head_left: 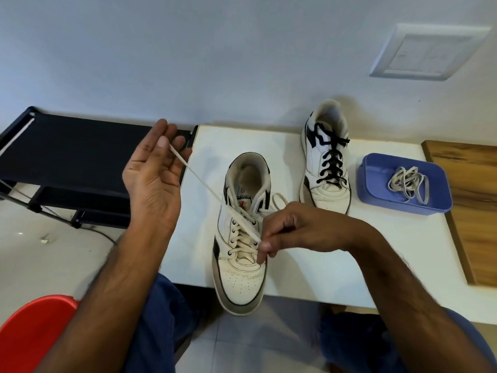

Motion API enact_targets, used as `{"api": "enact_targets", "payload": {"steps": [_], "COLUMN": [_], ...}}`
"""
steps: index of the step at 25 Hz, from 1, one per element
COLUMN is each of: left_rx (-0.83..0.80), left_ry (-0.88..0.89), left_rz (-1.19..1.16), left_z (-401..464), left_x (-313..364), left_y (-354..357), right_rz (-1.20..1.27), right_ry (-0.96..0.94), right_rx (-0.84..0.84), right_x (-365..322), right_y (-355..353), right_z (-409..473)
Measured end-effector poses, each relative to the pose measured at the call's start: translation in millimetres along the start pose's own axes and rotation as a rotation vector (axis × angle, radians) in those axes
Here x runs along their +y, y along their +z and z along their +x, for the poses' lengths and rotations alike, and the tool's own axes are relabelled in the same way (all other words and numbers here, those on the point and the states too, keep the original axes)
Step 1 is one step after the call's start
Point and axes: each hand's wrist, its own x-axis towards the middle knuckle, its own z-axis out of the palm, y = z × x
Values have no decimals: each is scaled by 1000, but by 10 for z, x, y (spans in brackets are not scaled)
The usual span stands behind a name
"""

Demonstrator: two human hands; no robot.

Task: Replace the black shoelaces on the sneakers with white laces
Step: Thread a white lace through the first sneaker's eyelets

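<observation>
Two sneakers sit on the white table (309,267), and we're mid-lacing on the near sneaker (242,238) at centre frame, its toe hanging over the table's front edge. The left hand (153,173), raised at centre left with palm up, pinches the white lace (204,184) between thumb and fingers, the strand running taut and diagonal down to the eyelets. The right hand (293,230) curls its fingers and pinches that same lace low beside the lower eyelets. The tongue label shows a small flag and a red emblem (the writing is too small to read). Behind, at upper right of centre, the far sneaker (326,160) wears its black laces (332,157). Just right of it, a blue tray (376,195) holds another white lace, bundled (408,181). A wooden board (473,200) borders the right edge; a red seat (32,335) fills the lower left corner.
</observation>
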Motion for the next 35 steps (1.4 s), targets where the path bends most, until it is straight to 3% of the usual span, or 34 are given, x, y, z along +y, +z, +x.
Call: {"api": "enact_targets", "payload": {"steps": [4,7,9,13,15,18,22,27,35], "left_rx": [20,-25,-80,-189,-347,-590,-750,-821,-931], "left_ry": [11,49,105,189,284,443,593,635,722], "left_rz": [107,152,306,653,920,1294,1507,1579,1660], "left_z": [-7,18,36,-19,-49,-87,-88,-95,-113], "left_x": [-8,31,46,1,-65,-179,-257,-319,-393], "left_y": [-6,-37,-40,19,9,-33,-52,-35,21], "right_rz": [-77,55,123,100,-11,-192,-394,-464,-364], "right_ry": [75,88,74,43,48,8,-26,-71,-82], "right_rx": [-123,-144,44,691,801,758,686,701,720], "right_x": [66,40,-21,-1,46,84,130,171,174], "right_y": [54,23,-75,-187,-139,21,154,48,23], "right_z": [22,-29,-104,-108,-18,130,235,196,175]}}
